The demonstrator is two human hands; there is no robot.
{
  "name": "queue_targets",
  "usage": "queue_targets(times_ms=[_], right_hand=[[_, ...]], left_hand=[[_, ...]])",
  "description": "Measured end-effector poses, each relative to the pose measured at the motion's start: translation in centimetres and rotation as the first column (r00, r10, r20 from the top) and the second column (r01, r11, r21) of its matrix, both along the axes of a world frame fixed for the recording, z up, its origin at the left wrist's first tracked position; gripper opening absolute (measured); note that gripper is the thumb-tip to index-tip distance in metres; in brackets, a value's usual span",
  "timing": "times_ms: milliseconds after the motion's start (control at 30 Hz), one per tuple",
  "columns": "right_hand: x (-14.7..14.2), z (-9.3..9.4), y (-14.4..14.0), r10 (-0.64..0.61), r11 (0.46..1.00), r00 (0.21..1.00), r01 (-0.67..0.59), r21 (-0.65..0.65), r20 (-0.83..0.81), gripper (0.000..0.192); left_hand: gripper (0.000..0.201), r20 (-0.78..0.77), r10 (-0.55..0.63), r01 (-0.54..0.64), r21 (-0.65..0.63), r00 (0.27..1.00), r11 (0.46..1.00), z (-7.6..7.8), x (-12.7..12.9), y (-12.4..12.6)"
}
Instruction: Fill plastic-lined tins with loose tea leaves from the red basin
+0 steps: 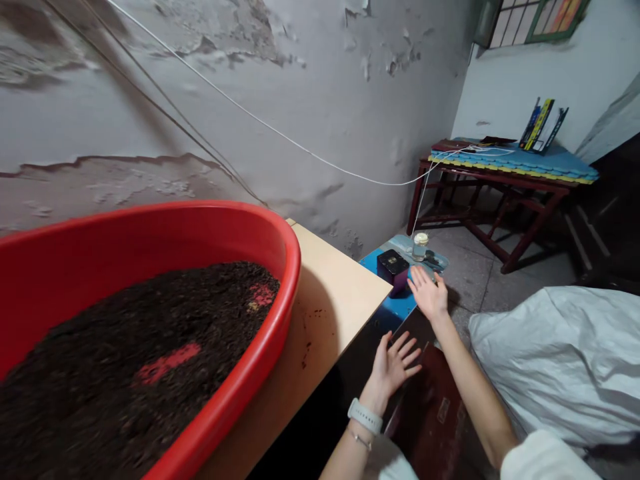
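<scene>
The right hand [429, 293] is reaching out flat with its fingers spread apart, gripping nothing, its fingertips hovering just beside the dark box [393, 265]. The left hand [393, 363] is hanging lower and nearer the body, also splayed and empty, over the dark gap beside the right edge of the tabletop [335, 300]; a white band is sitting on its wrist.

The box is resting on a low blue surface [397, 305] beyond the tabletop's far right corner. It is looking small, squarish and black on top with a purple side, its lid seeming closed. Just behind it a small glass jar [421, 245] with a pale lid is standing upright, near enough that a careless sweep of the right hand is likely to knock it over or push it off the far edge of the blue surface. The box itself is sitting close to the near edge, so a nudge rather than a firm grip could be tipping it toward the floor.

A white cord [300, 143] is running across the wall toward the red bench [500, 193], and part of it is dropping down near the jar, where a raised arm might be snagging it.

On the tabletop the big red basin [280, 313], filled with dark crumbly material [125, 360], is overhanging the near edge; an elbow bump could be spilling it.
</scene>
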State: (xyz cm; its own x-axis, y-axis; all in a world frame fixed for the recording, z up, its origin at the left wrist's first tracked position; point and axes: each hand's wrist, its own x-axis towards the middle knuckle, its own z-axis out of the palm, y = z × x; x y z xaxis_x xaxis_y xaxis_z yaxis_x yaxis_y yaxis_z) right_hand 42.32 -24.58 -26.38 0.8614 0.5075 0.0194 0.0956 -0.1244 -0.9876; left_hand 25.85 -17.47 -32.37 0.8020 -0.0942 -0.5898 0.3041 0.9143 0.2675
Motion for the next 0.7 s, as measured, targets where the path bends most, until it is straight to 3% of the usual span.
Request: queue_targets(times_ms=[33, 100, 200, 300, 433, 600, 700], right_hand=[[-1.8, 0.8, -0.8, 0.127, 0.982, 0.992, -0.124, 0.144, -0.016, 0.076], [-5.0, 2.5, -1.6, 0.315, 0.907, 0.949, -0.295, 0.3, -0.018, 0.085], [-8.6, 5.0, -1.3, 0.424, 0.85, 0.906, -0.393, 0.351, -0.012, 0.087], [-11.1, 6.6, -0.2, 0.493, 0.805, 0.87, -0.461, 0.374, 0.011, 0.086], [-14.3, 8.1, 1.1, 0.539, 0.761, 0.831, -0.55, 0.345, 0.137, 0.089], [-18.0, 10.3, 1.9, 0.473, 0.832, 0.798, -0.544, 0.108, 0.374, 0.086], [-19.3, 11.3, 2.0, 0.478, 0.827, 0.759, -0.558, 0.065, 0.443, 0.092]], left_hand=[[0.054, 0.068, 0.017, -0.015, -0.036, 0.998, 0.999, 1.5, -0.1, -0.8], [0.052, 0.183, 0.103, -0.09, -0.077, 0.978, 0.993, 4.6, -0.5, -1.9], [0.049, 0.248, 0.199, -0.189, -0.065, 0.948, 0.98, 8.9, -1.4, -2.2], [0.051, 0.339, 0.296, -0.334, 0.06, 0.893, 0.941, 12.2, -3.4, -1.5], [0.062, 0.493, 0.335, -0.526, 0.319, 0.803, 0.788, 15.1, -7.3, -1.0], [0.067, 0.506, 0.357, -0.61, 0.53, 0.785, 0.589, 17.6, -12.2, -0.7], [0.066, 0.494, 0.395, -0.632, 0.611, 0.775, 0.476, 19.2, -14.8, -0.5]])
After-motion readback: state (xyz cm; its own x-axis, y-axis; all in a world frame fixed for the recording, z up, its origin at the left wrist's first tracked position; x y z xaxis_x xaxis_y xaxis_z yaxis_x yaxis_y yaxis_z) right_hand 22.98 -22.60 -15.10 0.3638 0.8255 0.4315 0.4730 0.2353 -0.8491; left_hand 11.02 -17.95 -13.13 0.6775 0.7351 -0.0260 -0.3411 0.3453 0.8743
